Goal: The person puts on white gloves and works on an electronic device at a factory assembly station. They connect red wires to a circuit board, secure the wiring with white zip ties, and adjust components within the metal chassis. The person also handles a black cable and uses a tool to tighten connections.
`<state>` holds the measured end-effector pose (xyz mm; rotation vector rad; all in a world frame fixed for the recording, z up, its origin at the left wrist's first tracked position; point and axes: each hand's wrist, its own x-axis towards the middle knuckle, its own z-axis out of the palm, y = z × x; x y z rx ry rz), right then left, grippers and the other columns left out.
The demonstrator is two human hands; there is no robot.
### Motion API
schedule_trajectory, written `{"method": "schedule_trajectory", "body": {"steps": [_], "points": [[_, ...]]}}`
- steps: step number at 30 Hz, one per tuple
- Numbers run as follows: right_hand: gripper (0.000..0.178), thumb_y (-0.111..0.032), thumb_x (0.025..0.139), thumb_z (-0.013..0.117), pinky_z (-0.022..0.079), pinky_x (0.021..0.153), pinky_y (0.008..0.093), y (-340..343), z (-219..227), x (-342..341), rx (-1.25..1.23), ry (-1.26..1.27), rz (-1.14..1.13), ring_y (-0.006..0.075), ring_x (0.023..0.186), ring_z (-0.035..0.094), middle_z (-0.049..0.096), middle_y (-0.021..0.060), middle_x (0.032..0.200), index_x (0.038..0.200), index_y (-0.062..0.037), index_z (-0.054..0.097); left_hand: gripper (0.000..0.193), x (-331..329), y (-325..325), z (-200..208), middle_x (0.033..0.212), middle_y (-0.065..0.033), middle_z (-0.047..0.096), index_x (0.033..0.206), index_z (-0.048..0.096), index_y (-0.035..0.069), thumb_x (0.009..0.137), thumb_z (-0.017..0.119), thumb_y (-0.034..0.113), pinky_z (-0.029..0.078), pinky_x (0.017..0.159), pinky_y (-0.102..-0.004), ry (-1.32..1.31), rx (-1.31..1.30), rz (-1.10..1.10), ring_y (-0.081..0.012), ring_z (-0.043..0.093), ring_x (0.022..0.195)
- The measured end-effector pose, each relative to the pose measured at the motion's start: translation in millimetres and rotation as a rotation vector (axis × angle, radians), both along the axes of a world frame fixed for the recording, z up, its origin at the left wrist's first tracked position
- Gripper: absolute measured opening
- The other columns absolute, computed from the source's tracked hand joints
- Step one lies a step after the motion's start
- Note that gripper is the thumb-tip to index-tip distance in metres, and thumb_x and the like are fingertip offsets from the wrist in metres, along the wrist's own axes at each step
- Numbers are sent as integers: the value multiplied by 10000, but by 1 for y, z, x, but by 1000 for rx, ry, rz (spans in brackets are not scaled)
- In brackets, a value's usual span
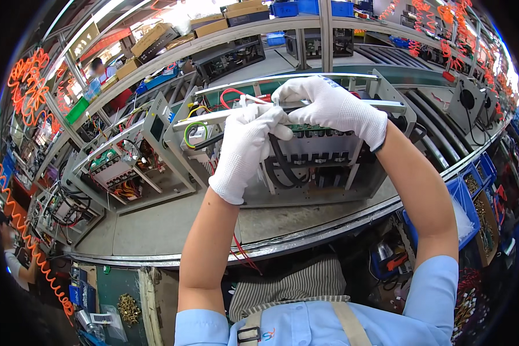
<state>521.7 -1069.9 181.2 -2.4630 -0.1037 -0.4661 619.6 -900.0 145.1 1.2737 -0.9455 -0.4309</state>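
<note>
On the conveyor belt (155, 230) before us stands an open metal chassis (305, 155), grey, upright, with its top rail facing us.

Hands: we wear white knit gloves on both. Our left hand (248, 147) reaches up from below, fingers curled closed around wiring at the chassis front, just under the top rail. Our right hand (331, 106) lies over the top rail from the right, fingers bent down and pinching a thin white part beside the left hand. The two hands touch, or nearly so, at the rail; what exactly sits between the fingertips we cannot tell.

Chassis contents: a green circuit board (308, 130) below the right hand; a thick black cable (279, 167) looping down under the left hand; a red wire (230, 95) arcing at the top left; a green-yellow wire loop (193, 132) at the left end.

Neighbouring items: a second open chassis (130, 158) to the left on the same belt, with a third further left. Blue bins (473, 190) hang at the right edge of the line. Orange coiled hoses (32, 78) hang at the upper left. A person (101, 72) stands far off beyond the line.
</note>
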Motion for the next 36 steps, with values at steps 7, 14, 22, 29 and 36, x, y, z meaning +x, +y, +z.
{"method": "schedule_trajectory", "body": {"steps": [7,14,22,29,36], "points": [[297,-33,841,675,455,946,283,6,-3,-3,3,-15,34,127,971,603,690,75,1058,1130,12,623,238,-5,-22,2,685,-19,643,867,643,-1,941,631,225,386,491,-231,-374,91,390,-64,490,526],[366,-137,773,715,489,883,317,-5,-9,-1,30,-100,62,215,989,664,703,157,1048,1118,-24,662,95,0,-26,5,733,1,610,866,662,20,907,640,103,361,478,-214,-441,-69,336,-55,458,515],[361,-63,863,660,452,983,314,8,-3,-5,-43,-23,2,195,1068,625,678,141,1126,1200,40,582,36,-20,14,-19,908,-93,685,897,616,-18,907,588,2,465,793,-242,-320,-160,91,-105,598,845],[590,-137,819,665,426,1031,319,7,6,-10,-51,83,-20,251,1201,580,607,214,1271,1350,39,479,172,35,21,69,816,-87,666,916,647,-14,834,696,128,478,685,-322,-830,97,557,-154,590,713],[584,-138,827,678,428,1054,344,18,8,-3,-71,112,-47,280,1212,581,616,193,1265,1367,-16,493,269,94,2,71,882,-139,691,1079,666,89,855,667,238,513,736,-376,-1062,478,539,-241,656,799]]}}
